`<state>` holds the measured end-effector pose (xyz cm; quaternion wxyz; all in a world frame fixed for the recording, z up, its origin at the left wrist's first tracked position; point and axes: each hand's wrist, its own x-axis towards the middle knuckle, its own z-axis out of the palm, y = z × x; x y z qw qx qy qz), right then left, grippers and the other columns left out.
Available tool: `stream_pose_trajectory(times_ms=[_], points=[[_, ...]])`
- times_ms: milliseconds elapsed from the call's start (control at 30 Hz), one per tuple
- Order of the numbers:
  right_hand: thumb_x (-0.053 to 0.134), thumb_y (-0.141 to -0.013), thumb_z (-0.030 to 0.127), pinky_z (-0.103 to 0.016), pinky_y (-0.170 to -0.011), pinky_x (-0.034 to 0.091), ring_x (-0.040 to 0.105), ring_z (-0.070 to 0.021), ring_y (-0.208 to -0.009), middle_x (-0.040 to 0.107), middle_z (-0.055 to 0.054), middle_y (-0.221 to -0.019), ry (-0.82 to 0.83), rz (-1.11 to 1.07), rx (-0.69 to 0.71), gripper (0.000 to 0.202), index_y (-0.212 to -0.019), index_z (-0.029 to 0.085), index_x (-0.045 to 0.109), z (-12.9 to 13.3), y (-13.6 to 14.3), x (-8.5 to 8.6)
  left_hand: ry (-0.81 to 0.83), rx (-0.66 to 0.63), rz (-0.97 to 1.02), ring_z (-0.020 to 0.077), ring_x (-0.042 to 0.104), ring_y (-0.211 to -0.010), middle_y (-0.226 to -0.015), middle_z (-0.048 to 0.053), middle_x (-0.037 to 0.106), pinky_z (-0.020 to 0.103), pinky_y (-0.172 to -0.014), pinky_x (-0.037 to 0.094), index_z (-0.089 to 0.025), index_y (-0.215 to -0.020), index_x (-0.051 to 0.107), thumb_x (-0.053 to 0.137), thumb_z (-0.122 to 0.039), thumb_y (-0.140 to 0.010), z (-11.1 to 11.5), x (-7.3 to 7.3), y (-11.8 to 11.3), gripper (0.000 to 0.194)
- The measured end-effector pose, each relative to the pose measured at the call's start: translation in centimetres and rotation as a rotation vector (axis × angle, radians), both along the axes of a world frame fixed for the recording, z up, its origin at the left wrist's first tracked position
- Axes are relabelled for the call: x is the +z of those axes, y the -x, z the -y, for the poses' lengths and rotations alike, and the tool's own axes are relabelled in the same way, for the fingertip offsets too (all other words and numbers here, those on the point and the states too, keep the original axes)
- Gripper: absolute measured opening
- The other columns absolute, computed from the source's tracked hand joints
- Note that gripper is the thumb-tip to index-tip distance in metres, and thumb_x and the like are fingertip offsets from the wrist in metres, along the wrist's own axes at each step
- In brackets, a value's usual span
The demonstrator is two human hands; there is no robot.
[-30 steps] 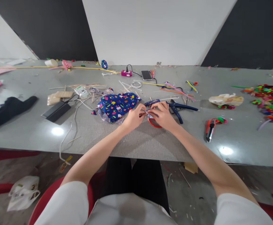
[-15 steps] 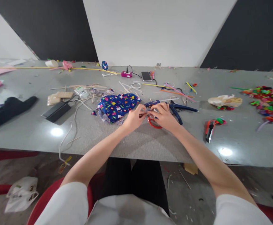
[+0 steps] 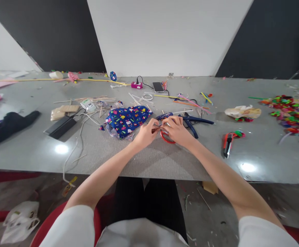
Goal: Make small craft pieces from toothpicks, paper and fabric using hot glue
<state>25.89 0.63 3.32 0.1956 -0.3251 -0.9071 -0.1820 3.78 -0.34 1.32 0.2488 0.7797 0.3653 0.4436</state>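
My left hand [image 3: 147,133] and my right hand [image 3: 174,128] meet at the middle of the table, fingertips pinched around something small and dark that I cannot make out. Red-handled scissors [image 3: 168,137] lie just under my right hand. Blue patterned cloth [image 3: 126,120] rests beside my left hand, on its left. Behind my fingers is a blue patterned glue gun or similar tool [image 3: 164,116], partly hidden. Dark blue pliers [image 3: 198,119] lie to the right of my right hand, their jaws hidden.
On the grey table [image 3: 149,161] are a black adapter [image 3: 62,127] with a white cord, thin sticks, a phone [image 3: 158,87], and a pink power block [image 3: 136,85]. At right lie a box cutter [image 3: 227,147], a wrapped bundle [image 3: 242,112] and colourful pipe-cleaner pieces [image 3: 290,109].
The view has shifted slightly, so the table sits a little lower in the picture. Both hands stay together, with the fingers of my right hand bent slightly differently.
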Motion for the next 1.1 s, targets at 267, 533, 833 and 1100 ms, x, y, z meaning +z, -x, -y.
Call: stream_pose_trajectory(times_ms=[267, 533, 833, 1100], points=[[0.056, -0.108, 0.025, -0.045, -0.097, 0.034, 0.047, -0.0307, -0.122, 0.067, -0.012, -0.126, -0.073, -0.013, -0.003, 0.022, -0.121, 0.021, 0.074, 0.06, -0.1, 0.21, 0.073, 0.02, 0.077, 0.0167, 0.08, -0.079, -0.092, 0.002, 0.083, 0.023, -0.07, 0.057, -0.023, -0.112, 0.052, 0.068, -0.019, -0.098, -0.27, -0.18, 0.02, 0.022], [0.062, -0.106, 0.024, -0.045, -0.097, 0.035, 0.049, -0.0294, -0.119, 0.067, -0.011, -0.127, -0.095, -0.112, -0.003, 0.021, -0.121, 0.025, 0.076, -0.12, -0.51, -0.24, 0.182, 0.086, 0.117, 0.014, 0.075, -0.067, -0.088, 0.001, 0.084, 0.021, -0.063, 0.052, -0.023, -0.109, 0.052, 0.073, -0.022, -0.094, -0.21, 0.19, 0.05, 0.026], [0.059, -0.107, 0.022, -0.045, -0.101, 0.034, 0.047, -0.0296, -0.125, 0.066, -0.012, -0.127, -0.088, -0.042, 0.04, 0.021, -0.122, 0.024, 0.074, -0.07, -0.82, -0.23, 0.192, 0.068, 0.141, 0.0135, 0.073, -0.064, -0.083, 0.0, 0.082, 0.02, -0.061, 0.049, -0.022, -0.109, 0.052, 0.074, -0.026, -0.093, -0.28, 0.05, 0.03, 0.027], [0.056, -0.108, 0.025, -0.049, -0.101, 0.033, 0.043, -0.031, -0.126, 0.069, -0.011, -0.124, 0.014, -0.028, -0.011, 0.024, -0.117, 0.026, 0.077, 0.52, -0.69, 0.06, 0.203, 0.033, 0.171, 0.0169, 0.079, -0.074, -0.088, 0.003, 0.083, 0.023, -0.067, 0.058, -0.023, -0.108, 0.051, 0.074, -0.022, -0.093, 0.16, 0.57, -0.29, 0.027]])
